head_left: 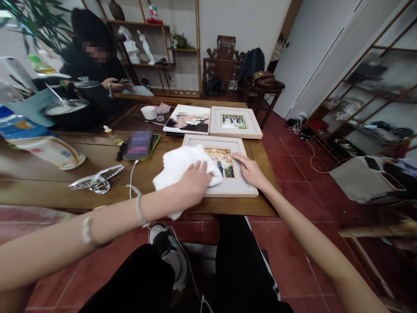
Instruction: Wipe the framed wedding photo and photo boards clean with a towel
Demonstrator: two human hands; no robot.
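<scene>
Holds a bunched white cloth (pixel 177 167) in the left hand (pixel 195 182), over the left part of a picture frame (pixel 241 187), flat near the right end of the desk (pixel 256 150). Rests the right hand (pixel 250 171), fingers out straight, on its right side. Can see the top of the photo (pixel 227 164) pointing away, but cannot tell the frame's long way.

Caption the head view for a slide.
Left hand on a white cloth partly covering a framed photo; right hand resting on its right side.
</scene>
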